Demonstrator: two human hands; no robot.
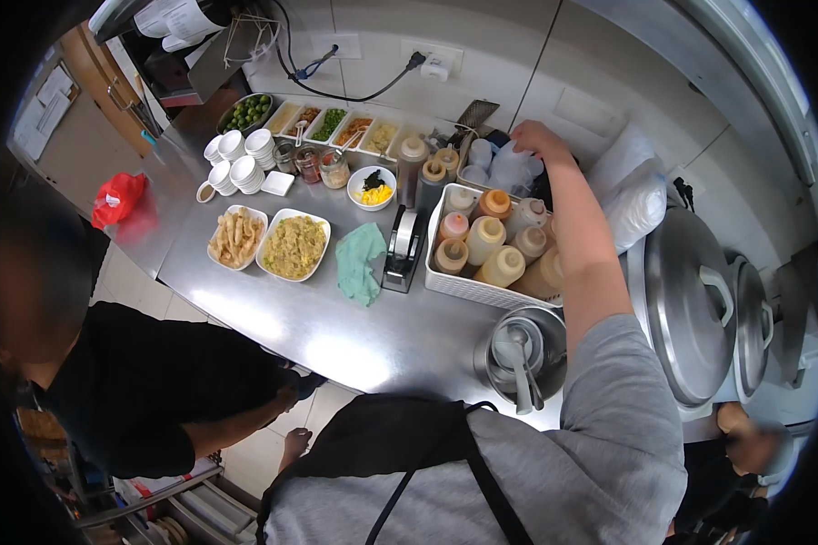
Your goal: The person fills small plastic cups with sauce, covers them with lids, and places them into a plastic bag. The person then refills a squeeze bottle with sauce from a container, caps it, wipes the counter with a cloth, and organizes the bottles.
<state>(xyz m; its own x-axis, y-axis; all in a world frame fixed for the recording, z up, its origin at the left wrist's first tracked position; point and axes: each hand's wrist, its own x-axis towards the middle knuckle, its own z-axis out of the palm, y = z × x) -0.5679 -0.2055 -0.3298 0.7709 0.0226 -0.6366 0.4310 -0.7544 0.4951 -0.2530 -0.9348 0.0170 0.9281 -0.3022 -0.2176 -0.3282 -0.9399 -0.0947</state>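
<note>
At the back of the counter, my right hand [540, 142] reaches over the squeeze bottles, its fingers closed at the top of a clear plastic container [515, 169]. More translucent plastic tubs [478, 156] stand just left of it. Below my forearm, a white basket [468, 289] holds several squeeze bottles [486, 238] with orange, pale and brown contents. My left hand [296, 442] hangs low beside my black apron, away from the counter. It is small in view and its fingers are mostly hidden.
Steel counter [273, 313] carries two food trays [294, 245], a green cloth [361, 263], a tape dispenser [403, 250], a white bowl [372, 188] and a steel pot [487, 350] with ladles. Large lidded pots [686, 300] stand right. A black-clad person [154, 386] is at left.
</note>
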